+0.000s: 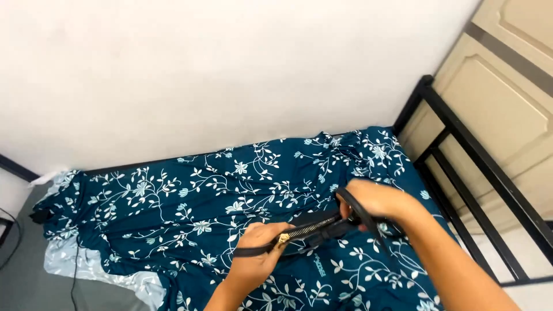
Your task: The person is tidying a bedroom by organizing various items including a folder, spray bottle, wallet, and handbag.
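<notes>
Over the bed [173,219] with its flowered blue sheet, the left hand [259,253] pinches the zipper [302,230] end of a black bag [328,227]; the right hand [374,201] grips its strap [360,210]. The zipper looks closed.

Hands: two, left hand [260,249] and right hand [374,201], both over the bed sheet [190,213]
Black bags: one, black bag [314,230], on the bed sheet
Bed frames: one, black bed frame [478,161], right of the bed sheet

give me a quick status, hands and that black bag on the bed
Left hand pinching the gold zipper pull. Right hand gripping the black bag by its strap. Bag held just above the floral bedsheet. Nothing in the way.
</notes>
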